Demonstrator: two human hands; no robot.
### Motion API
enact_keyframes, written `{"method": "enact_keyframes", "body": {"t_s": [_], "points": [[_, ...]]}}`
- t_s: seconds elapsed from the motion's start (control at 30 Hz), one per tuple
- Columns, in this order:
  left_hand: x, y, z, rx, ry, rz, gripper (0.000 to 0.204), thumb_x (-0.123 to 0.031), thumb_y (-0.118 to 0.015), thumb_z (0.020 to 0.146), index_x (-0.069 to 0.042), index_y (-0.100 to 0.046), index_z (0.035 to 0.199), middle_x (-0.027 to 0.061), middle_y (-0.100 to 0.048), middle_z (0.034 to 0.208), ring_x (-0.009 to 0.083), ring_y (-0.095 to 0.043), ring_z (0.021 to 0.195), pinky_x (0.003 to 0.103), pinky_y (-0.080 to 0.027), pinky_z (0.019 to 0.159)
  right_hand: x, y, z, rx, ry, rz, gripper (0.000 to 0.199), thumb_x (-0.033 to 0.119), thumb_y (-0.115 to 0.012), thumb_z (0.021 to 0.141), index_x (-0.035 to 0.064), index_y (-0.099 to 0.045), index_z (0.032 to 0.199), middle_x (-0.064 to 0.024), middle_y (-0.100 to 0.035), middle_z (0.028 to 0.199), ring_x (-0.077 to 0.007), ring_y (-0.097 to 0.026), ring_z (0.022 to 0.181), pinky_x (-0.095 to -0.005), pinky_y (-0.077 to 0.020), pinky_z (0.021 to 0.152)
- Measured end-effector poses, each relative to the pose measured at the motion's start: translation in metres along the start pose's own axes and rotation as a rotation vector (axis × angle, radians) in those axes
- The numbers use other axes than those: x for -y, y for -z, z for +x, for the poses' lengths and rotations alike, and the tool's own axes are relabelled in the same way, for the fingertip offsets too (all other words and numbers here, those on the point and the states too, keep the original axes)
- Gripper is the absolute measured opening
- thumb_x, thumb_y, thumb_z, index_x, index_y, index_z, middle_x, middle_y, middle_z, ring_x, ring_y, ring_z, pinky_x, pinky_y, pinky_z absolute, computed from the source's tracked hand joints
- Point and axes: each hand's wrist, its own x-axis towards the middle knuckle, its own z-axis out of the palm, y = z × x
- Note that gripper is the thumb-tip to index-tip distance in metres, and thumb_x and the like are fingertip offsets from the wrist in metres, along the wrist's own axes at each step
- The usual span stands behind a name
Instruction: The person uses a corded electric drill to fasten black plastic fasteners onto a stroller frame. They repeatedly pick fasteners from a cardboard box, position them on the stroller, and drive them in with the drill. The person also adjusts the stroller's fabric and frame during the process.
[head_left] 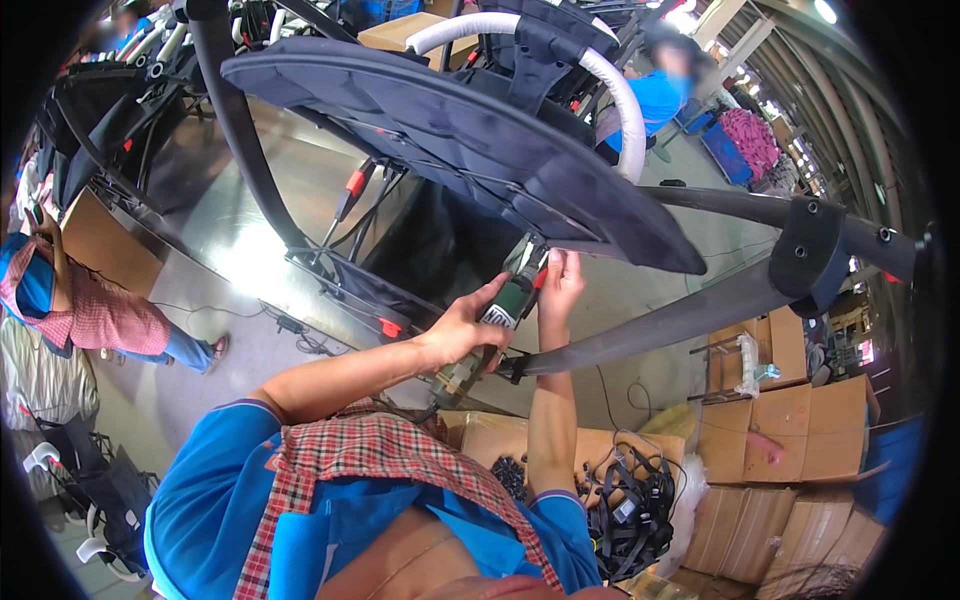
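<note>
Curling left grip (464,328) round power tool (509,302)

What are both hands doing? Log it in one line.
left hand: holding green power tool | right hand: near tool's tip, by edge of dark panel

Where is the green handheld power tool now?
In the head view, the green handheld power tool is near the centre, in the left hand, its tip near the right hand, below the dark padded panel.
</note>
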Motion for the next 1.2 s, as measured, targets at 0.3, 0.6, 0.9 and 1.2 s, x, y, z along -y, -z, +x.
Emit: {"method": "enact_keyframes", "body": {"t_s": [0.3, 0.6, 0.9, 1.2], "points": [[-0.041, 0.037, -0.047, 0.241, 0.020, 0.306, 0.088, -0.045, -0.064, 0.090, -0.011, -0.013, 0.153, 0.0047, -0.056, 0.080, 0.0112, -0.055, 0.065, 0.028, -0.047, 0.057, -0.003, 0.037, 0.006, 0.277, 0.067, -0.152, 0.025, 0.013, -0.052, 0.097, -0.0044, -0.057, 0.115, -0.0112, -0.065, 0.101, -0.0150, -0.058, 0.092, -0.0295, -0.0469, 0.082], [-0.090, 0.144, -0.198, -0.428, -0.595, 0.054, 0.060, -0.047, -0.049, 0.096, -0.022, -0.031, 0.147, 0.0119, -0.051, 0.097, 0.0190, -0.056, 0.065, 0.028, -0.045, 0.056, 0.009, 0.055, -0.030, 0.429, -0.576, 0.215, 0.018, 0.003, -0.060, 0.092, -0.0047, -0.057, 0.107, -0.0061, -0.059, 0.088, -0.0133, -0.062, 0.064, -0.0281, -0.0541, 0.056], [-0.117, 0.271, 0.008, -0.346, 0.216, 0.782, 0.068, -0.064, -0.053, 0.088, -0.005, -0.059, 0.121, -0.0002, -0.051, 0.072, 0.0106, -0.052, 0.059, 0.027, -0.047, 0.051, 0.004, 0.048, 0.008, 0.356, -0.890, 0.207, 0.039, 0.032, -0.061, 0.093, 0.0039, -0.056, 0.120, -0.0100, -0.067, 0.104, -0.0183, -0.066, 0.079, -0.0336, -0.0553, 0.067], [-0.108, 0.257, 0.045, -0.274, 0.213, 0.607, 0.053, -0.060, -0.059, 0.086, -0.009, -0.061, 0.099, 0.0009, -0.051, 0.069, 0.0122, -0.049, 0.052, 0.029, -0.043, 0.046, 0.000, 0.051, 0.037, 0.381, -0.993, 0.094, 0.055, 0.044, -0.065, 0.088, -0.0020, -0.055, 0.115, -0.0158, -0.066, 0.104, -0.0250, -0.068, 0.078, -0.0371, -0.0560, 0.075]]}}
